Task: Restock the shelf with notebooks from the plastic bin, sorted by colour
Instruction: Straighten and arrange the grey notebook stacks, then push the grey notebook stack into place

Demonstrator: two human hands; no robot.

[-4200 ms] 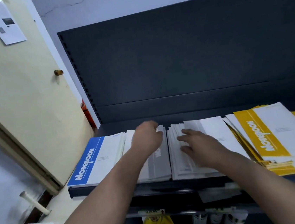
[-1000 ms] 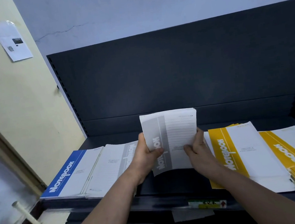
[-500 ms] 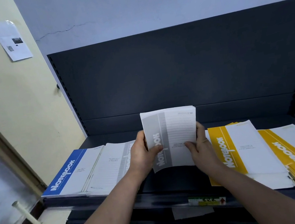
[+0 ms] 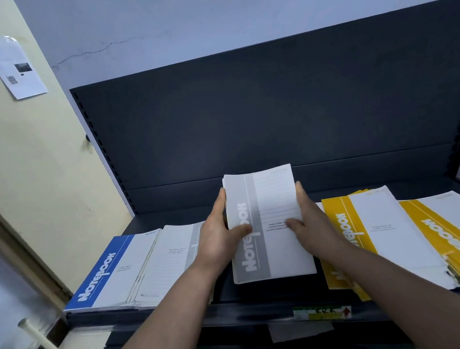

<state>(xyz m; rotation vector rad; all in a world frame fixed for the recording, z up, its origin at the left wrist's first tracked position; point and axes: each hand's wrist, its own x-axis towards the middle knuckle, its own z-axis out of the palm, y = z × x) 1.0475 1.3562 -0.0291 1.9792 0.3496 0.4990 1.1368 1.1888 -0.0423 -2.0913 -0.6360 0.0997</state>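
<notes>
Over the dark shelf point(image 4: 265, 295) we are holding a grey notebook stack point(image 4: 274, 244) at the centre of the frame.
The back panel point(image 4: 273, 112) is filling the upper frame. Yellow notebooks point(image 4: 378, 232) are lying in two fanned piles at lower right, some overhanging the front lip. Blue notebooks point(image 4: 111, 271) are sitting at lower left, with a flat grey pile point(image 4: 173, 264) just beside them. Our left hand point(image 4: 219, 241) and right hand point(image 4: 311, 222) are each gripping a side edge of the grey notebook stack, thumbs on its cover, its far end tilted up. We are judging the sorting well along: three colours are lying grouped, and this stack is waiting to go down. The bare strip between the flat grey pile and the yellow notebooks is looking only just wide enough, so its edges may be catching the neighbours. The plastic bin is not showing.
</notes>
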